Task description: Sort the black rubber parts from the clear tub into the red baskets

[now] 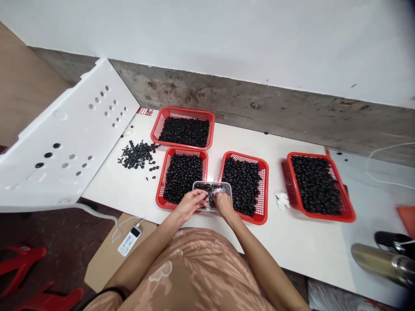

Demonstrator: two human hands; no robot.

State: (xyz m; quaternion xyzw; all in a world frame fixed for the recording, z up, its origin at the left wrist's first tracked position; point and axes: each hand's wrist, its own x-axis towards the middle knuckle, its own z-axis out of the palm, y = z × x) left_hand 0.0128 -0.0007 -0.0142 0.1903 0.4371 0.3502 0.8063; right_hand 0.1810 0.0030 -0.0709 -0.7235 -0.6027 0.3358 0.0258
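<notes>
Both my hands meet over a small clear plastic box (228, 188) that holds small black parts (202, 186). My left hand (192, 202) pinches a small black part above the box's left side. On the right, my right hand (223, 204) reaches into the box with its fingers curled; what they hold is hidden. The box stands between two red baskets, partly over their near rims. The left basket (158, 196) and the right basket (265, 190) are both filled with round black parts.
Behind them stands another red basket (212, 129) of black pieces. Loose black parts (138, 154) lie in a pile at left, beside a white perforated panel (69, 125). Farther right are a full red basket (348, 211), crumpled white tissue (282, 200) and a metal flask (372, 259).
</notes>
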